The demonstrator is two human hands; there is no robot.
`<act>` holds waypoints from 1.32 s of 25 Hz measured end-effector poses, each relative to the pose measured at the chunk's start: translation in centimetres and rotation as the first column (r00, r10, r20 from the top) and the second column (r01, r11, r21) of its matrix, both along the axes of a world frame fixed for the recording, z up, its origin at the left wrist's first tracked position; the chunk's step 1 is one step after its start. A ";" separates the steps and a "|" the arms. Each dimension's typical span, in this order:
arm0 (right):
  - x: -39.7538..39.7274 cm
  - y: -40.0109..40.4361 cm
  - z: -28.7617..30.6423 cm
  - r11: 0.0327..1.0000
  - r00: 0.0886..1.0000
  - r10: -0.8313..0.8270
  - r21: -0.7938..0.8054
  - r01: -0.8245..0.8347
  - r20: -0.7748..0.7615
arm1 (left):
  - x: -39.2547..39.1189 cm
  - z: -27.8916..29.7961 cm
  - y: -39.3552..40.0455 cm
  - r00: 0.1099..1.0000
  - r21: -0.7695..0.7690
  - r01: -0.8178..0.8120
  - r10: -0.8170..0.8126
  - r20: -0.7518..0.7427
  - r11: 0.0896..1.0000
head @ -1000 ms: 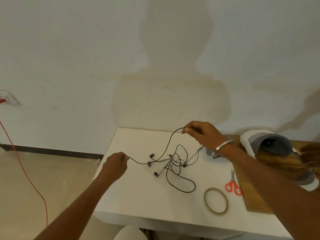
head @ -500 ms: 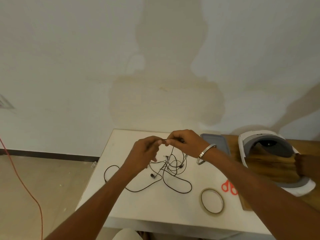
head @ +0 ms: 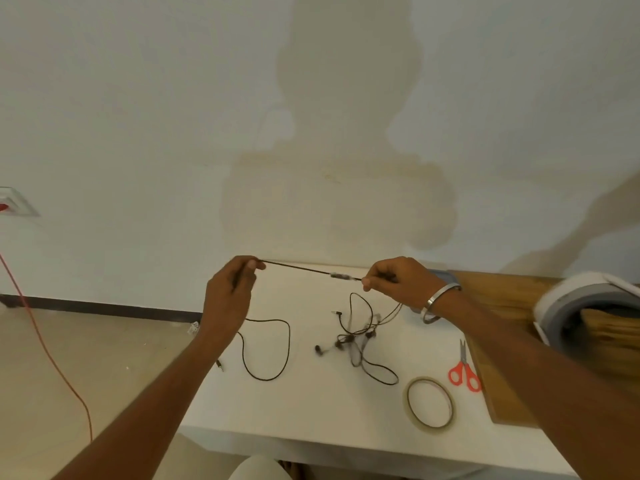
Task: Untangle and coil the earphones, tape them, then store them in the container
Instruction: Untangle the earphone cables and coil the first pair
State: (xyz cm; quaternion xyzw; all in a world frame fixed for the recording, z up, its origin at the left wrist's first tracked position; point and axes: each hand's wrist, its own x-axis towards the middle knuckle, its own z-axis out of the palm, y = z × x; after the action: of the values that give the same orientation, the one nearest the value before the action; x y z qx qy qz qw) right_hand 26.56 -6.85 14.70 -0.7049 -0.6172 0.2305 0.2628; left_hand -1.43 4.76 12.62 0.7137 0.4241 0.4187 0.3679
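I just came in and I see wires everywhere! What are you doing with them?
A person is untangling thin black wired earphones. The left hand and right hand each pinch the cord and hold one stretch of it taut above the white table. The rest lies below, still knotted, with a loose loop under the left hand. The clear tape roll and red-handled scissors sit untouched at the right.
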 end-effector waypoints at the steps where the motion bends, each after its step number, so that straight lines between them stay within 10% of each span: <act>1: 0.1 0.0 -0.1 1.000 1.000 0.000 0.003 0.000 -0.003 | -0.3 -0.3 0.2 0.998 0.007 -0.030 0.031 -0.057 1.000; 7: -2.0 1.4 -0.9 0.998 0.998 0.055 0.011 -0.055 0.031 | 1.3 -2.0 -1.7 0.916 -0.089 -0.082 0.040 -0.400 0.993; 14: -4.7 2.9 -1.2 0.990 0.988 0.128 0.042 -0.132 0.089 | 5.7 -0.1 -4.7 0.846 0.018 0.464 -0.437 -0.305 0.886; 33: -1.4 0.5 -1.4 0.996 0.981 0.045 -0.083 -0.030 0.191 | 2.3 -2.4 -0.2 0.951 -0.086 -0.104 0.073 -0.302 0.991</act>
State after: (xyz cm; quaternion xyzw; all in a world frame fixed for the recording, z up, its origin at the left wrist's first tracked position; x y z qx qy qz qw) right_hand 25.19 -6.30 13.29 -0.7221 -0.6431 0.1907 0.1692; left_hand 0.86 4.58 10.23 0.7293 0.5270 0.3006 0.3162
